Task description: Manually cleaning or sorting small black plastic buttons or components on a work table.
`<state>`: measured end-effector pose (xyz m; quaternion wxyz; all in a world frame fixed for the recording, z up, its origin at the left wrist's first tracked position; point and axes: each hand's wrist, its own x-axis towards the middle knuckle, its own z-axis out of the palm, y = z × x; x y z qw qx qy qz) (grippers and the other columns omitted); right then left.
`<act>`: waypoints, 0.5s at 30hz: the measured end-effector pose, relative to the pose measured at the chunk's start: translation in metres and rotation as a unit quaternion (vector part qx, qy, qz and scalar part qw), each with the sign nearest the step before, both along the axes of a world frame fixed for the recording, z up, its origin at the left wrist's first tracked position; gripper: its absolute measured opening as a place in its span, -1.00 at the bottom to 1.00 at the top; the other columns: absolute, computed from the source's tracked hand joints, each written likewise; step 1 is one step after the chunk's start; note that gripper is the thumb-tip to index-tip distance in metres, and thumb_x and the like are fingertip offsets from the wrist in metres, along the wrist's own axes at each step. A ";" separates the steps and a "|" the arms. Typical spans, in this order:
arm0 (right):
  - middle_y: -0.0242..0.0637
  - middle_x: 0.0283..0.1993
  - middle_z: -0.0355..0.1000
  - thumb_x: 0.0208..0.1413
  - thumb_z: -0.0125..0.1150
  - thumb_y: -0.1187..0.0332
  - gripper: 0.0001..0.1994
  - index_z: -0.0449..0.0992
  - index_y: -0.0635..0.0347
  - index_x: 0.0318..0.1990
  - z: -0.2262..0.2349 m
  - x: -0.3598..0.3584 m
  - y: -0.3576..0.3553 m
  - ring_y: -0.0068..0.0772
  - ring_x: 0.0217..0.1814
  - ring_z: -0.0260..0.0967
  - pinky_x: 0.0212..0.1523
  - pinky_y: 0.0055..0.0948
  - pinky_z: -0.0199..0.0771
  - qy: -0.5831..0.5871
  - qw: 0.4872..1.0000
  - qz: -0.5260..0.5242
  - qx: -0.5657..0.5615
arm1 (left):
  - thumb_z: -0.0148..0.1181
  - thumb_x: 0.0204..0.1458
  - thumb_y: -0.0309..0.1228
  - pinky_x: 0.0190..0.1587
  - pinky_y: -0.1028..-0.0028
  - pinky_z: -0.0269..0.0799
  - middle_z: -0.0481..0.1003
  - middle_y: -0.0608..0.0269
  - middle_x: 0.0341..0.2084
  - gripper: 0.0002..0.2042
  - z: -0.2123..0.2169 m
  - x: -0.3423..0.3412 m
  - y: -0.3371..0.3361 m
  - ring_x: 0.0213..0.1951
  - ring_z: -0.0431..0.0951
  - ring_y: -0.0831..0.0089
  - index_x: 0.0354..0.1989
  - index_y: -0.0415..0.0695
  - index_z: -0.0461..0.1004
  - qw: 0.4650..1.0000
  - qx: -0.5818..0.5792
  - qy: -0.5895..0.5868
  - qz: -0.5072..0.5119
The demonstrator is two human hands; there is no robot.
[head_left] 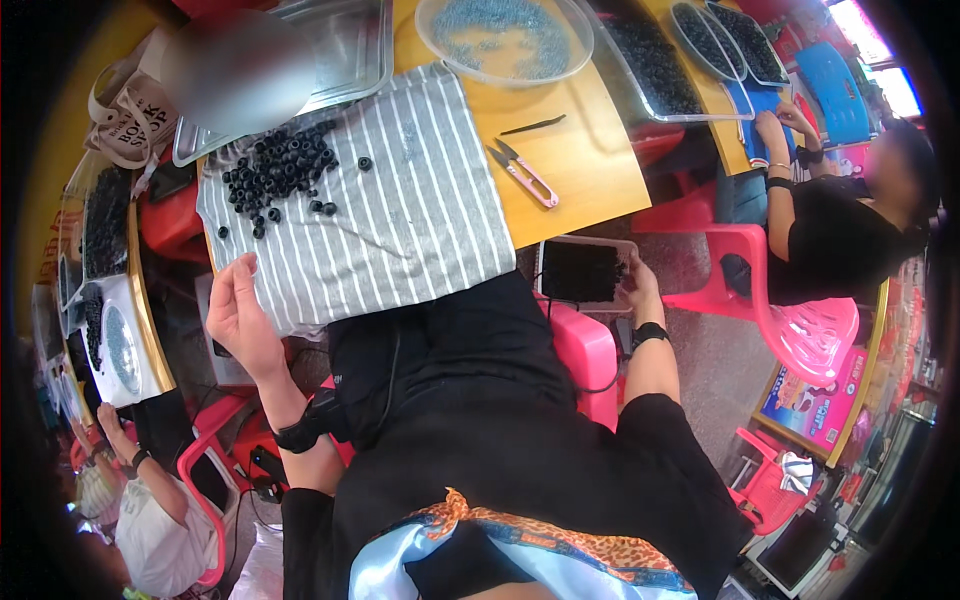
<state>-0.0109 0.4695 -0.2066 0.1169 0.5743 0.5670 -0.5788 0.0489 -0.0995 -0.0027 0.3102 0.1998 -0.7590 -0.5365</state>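
My left hand [240, 318] is at the near left edge of a grey and white striped cloth [430, 190], its fingers pressed together on the cloth's edge. The cloth lies over the table edge and down toward my lap. A loose pile of black beads [285, 165] rests on its far left part, with a few strays around it. Off to my right and lower than the tabletop, my right hand [641, 288] grips the right rim of a shallow pale tray [545, 247] filled with small black pieces.
Pink thread snips [527, 176] and dark tweezers [533, 125] lie on the yellow table [600, 165]. Beyond are a round tub [430, 45] of clear bluish beads and a clear box [655, 70] of black beads. A pink chair [720, 255] and a seated person [845, 235] are at right.
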 end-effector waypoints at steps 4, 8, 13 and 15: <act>-0.36 -0.48 0.27 0.07 0.28 0.21 -0.75 0.49 0.20 -0.25 -0.046 0.021 0.037 -0.47 -0.50 0.16 -0.49 -0.42 0.20 0.046 0.997 0.014 0.063 | 0.11 0.16 -0.49 -0.09 0.55 0.36 0.53 0.18 -0.26 -0.86 -0.006 -0.006 -0.003 -0.20 0.49 0.52 -0.21 -0.30 0.53 0.996 -0.082 -0.034 -0.022; -0.39 -0.44 0.34 0.10 0.20 0.29 -0.90 0.49 0.07 -0.32 -0.043 0.020 0.063 -0.44 -0.43 0.27 -0.43 -0.44 0.24 0.077 0.997 -0.020 -0.022 | 0.15 0.09 -0.48 0.07 0.38 0.32 0.46 -0.03 -0.08 -0.74 -0.007 -0.008 -0.003 -0.02 0.46 0.25 -0.04 -0.26 0.46 0.979 -0.170 -0.116 -0.009; -0.32 -0.22 0.50 0.10 0.21 0.30 -0.69 0.48 0.11 0.00 0.066 -0.005 0.022 -0.49 -0.28 0.42 -0.32 -0.51 0.34 0.155 0.981 0.096 0.066 | 0.13 0.08 -0.06 0.33 0.02 -0.14 -0.12 -0.20 0.36 -0.21 -0.025 -0.025 -0.027 0.37 -0.10 -0.10 0.38 -0.18 -0.09 0.880 -0.400 -0.254 0.019; -0.36 -0.17 0.50 0.12 0.20 0.36 -0.71 0.48 0.11 0.02 0.106 -0.019 0.004 -0.60 -0.26 0.41 -0.31 -0.65 0.30 0.260 0.950 0.156 0.072 | 0.08 0.09 0.02 0.29 -0.13 -0.14 -0.15 -0.18 0.37 -0.18 -0.024 -0.037 -0.026 0.38 -0.14 -0.12 0.38 -0.20 -0.10 0.862 -0.410 -0.298 0.009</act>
